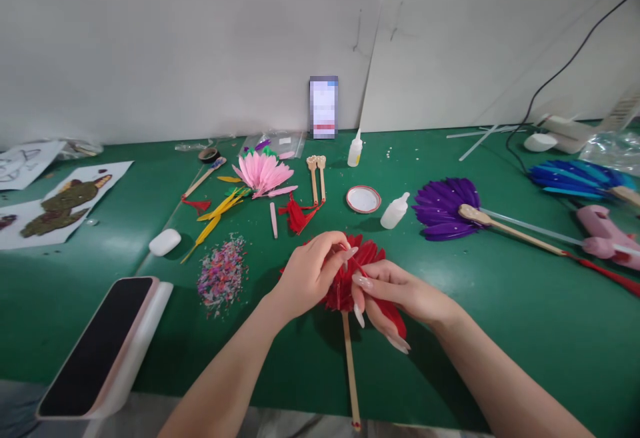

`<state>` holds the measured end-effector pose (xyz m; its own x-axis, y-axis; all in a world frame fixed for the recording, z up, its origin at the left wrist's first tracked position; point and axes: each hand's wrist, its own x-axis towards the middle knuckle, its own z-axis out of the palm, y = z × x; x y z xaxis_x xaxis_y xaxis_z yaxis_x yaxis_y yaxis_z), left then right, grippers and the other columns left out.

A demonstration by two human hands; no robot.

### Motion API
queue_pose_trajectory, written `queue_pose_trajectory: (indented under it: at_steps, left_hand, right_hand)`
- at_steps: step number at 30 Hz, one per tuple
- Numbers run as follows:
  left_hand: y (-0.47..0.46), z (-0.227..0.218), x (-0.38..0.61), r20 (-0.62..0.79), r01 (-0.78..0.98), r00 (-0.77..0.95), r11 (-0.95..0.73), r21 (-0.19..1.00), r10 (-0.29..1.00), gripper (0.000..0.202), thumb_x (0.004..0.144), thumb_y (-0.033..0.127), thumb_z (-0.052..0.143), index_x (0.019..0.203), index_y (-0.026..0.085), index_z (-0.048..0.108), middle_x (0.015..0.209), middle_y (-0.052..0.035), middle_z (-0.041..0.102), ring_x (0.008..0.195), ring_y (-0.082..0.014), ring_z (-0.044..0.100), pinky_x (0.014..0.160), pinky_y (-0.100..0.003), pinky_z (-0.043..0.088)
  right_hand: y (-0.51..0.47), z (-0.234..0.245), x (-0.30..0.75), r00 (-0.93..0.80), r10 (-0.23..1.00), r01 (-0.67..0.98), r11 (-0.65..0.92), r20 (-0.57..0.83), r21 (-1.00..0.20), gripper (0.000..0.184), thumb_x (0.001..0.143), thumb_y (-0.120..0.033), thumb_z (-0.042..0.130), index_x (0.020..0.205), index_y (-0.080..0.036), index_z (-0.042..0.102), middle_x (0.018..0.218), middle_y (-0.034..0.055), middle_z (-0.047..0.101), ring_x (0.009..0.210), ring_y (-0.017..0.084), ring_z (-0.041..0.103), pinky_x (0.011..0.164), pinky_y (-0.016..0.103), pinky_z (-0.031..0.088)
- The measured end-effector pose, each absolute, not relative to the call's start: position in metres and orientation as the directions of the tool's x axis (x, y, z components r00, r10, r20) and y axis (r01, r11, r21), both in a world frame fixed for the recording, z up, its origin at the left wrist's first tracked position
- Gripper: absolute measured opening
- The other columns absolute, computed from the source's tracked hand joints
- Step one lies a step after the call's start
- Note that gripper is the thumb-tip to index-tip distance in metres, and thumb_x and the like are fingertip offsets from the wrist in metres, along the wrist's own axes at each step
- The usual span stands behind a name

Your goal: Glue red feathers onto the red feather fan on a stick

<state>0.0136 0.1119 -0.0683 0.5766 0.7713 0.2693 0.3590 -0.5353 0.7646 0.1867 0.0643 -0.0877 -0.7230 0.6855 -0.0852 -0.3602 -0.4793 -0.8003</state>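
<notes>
A red feather fan (357, 268) on a wooden stick (351, 371) lies on the green table (500, 331) right in front of me. My left hand (310, 275) is closed, pinching a red feather at the fan's top edge. My right hand (387, 298) grips the fan from the right, fingers curled around its lower red feathers. The stick points toward me, with a red bit at its near end.
A purple feather fan (445, 208), blue fan (575, 178) and pink glue gun (603, 235) lie right. Glue bottles (395, 211), a lid (363, 199), pink feathers (263, 173), loose feathers, confetti (223, 275) and a phone (97, 348) lie left and behind.
</notes>
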Motion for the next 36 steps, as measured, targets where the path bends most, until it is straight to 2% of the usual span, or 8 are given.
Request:
queue_pose_trajectory:
  at_steps: [9,13,17,20,25,29,36]
  left_hand:
    - [0.1100,-0.0700,0.0147,0.282,0.304,0.542,-0.498,0.812,0.792,0.016,0.094,0.025,0.037,0.089,0.018,0.051,0.067,0.0022,0.058,0.059,-0.0087,0.055,0.062,-0.020,0.044]
    - [0.1110,-0.0704,0.0141,0.259,0.292,0.530,-0.460,0.839,0.808,0.021,0.094,0.027,0.035,0.087,0.018,0.052,0.066,0.0021,0.058,0.053,-0.0075,0.052,0.058,-0.019,0.044]
    - [0.1109,-0.0691,0.0143,0.278,0.269,0.530,-0.469,0.841,0.801,0.013,0.088,0.030,0.051,0.090,0.018,0.053,0.074,0.0006,0.060,0.061,-0.0083,0.056,0.058,-0.019,0.044]
    - [0.1107,-0.0674,0.0137,0.260,0.260,0.540,-0.453,0.853,0.801,0.014,0.084,0.030,0.058,0.089,0.018,0.053,0.076,0.0010,0.059,0.061,-0.0078,0.056,0.057,-0.017,0.044]
    - [0.1128,-0.0663,0.0105,0.290,0.263,0.544,-0.488,0.832,0.787,0.008,0.088,0.024,0.050,0.089,0.018,0.055,0.078,0.0001,0.062,0.066,-0.0081,0.058,0.060,-0.017,0.045]
    - [0.1127,-0.0679,0.0099,0.239,0.282,0.545,-0.444,0.850,0.803,0.011,0.090,0.026,0.047,0.091,0.018,0.054,0.078,-0.0010,0.064,0.070,-0.0110,0.060,0.064,-0.020,0.047]
    - [0.1121,-0.0673,0.0105,0.205,0.285,0.542,-0.408,0.867,0.815,0.017,0.093,0.027,0.039,0.089,0.018,0.053,0.076,-0.0001,0.064,0.051,-0.0071,0.054,0.054,-0.019,0.046]
  right_hand:
    - [0.0641,-0.0884,0.1865,-0.709,0.698,-0.352,-0.473,-0.100,-0.808,0.034,0.095,-0.035,0.042,0.077,-0.012,0.059,0.036,-0.0050,0.053,0.025,0.005,0.041,0.032,0.014,0.030]
    - [0.0635,-0.0873,0.1856,-0.710,0.698,-0.340,-0.462,-0.099,-0.819,0.034,0.095,-0.035,0.041,0.078,-0.012,0.059,0.036,-0.0050,0.053,0.025,0.006,0.041,0.031,0.015,0.030]
    - [0.0626,-0.0862,0.1851,-0.671,0.731,-0.301,-0.425,-0.128,-0.854,0.034,0.095,-0.035,0.040,0.078,-0.013,0.059,0.037,-0.0055,0.053,0.025,0.005,0.041,0.032,0.015,0.030]
    - [0.0617,-0.0859,0.1851,-0.655,0.742,-0.268,-0.405,-0.143,-0.874,0.035,0.095,-0.037,0.040,0.079,-0.013,0.059,0.037,-0.0060,0.052,0.025,0.006,0.042,0.031,0.016,0.029]
    - [0.0611,-0.0853,0.1845,-0.629,0.759,-0.227,-0.389,-0.170,-0.893,0.034,0.093,-0.040,0.042,0.079,-0.013,0.057,0.039,-0.0050,0.055,0.025,0.005,0.042,0.030,0.016,0.027]
    - [0.0615,-0.0827,0.1835,-0.621,0.765,-0.235,-0.388,-0.169,-0.891,0.033,0.093,-0.039,0.043,0.078,-0.013,0.057,0.039,-0.0048,0.055,0.028,0.005,0.044,0.033,0.015,0.029]
    - [0.0609,-0.0826,0.1834,-0.609,0.774,-0.212,-0.371,-0.175,-0.904,0.035,0.093,-0.040,0.043,0.078,-0.013,0.057,0.040,-0.0046,0.055,0.030,0.005,0.046,0.035,0.016,0.030]
